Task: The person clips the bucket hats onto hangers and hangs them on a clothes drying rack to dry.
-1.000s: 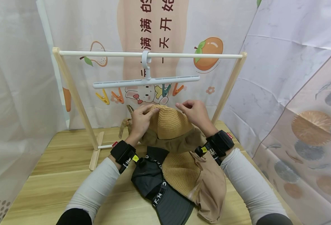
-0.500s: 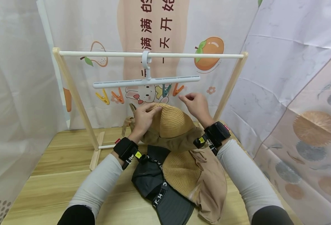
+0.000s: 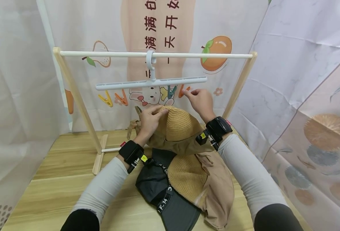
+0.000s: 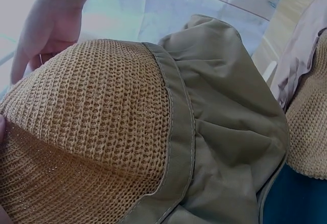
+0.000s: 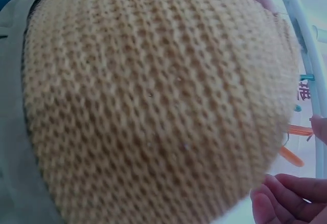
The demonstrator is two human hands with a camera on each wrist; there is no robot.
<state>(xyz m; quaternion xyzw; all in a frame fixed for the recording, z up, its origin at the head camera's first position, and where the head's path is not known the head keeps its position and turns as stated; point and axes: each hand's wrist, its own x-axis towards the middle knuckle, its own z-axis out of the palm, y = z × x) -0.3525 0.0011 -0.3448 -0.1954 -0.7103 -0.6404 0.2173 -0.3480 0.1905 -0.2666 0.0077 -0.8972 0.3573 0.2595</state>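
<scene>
Head view: pinching knit hat (image 3: 178, 124) at crown top with left hand (image 3: 149, 121), thumb against fingers. Holding right hand (image 3: 202, 103) up and right of that grip, thumb and fingers curved but parted, nothing visibly held; nearest to orange clip (image 3: 181, 91), contact unclear. Above grip: hanger (image 3: 177, 81), hooked on white rail (image 3: 109, 54). Below grip: dark cap (image 3: 152, 181) and second hat (image 3: 185, 173) on wooden table (image 3: 57, 192); can't tell about contact with held hat. More room left of grip, toward left post (image 3: 77, 96); less on right, with right hand before right post (image 3: 240, 85).

Left wrist view: only bits of gripping hand at left edge. Beyond grip, stitched band (image 4: 176, 111), then brim (image 4: 230, 127) in loose folds. Likely light, soft, floppy, hard to break, not slippery thanks to coarse knit. Best taken by crown peak, or by band for firmer shape.

Right wrist view: mostly crown. Visible gap between right thumb and fingers, near orange clip past crown edge. Little clearance there, probably.
</scene>
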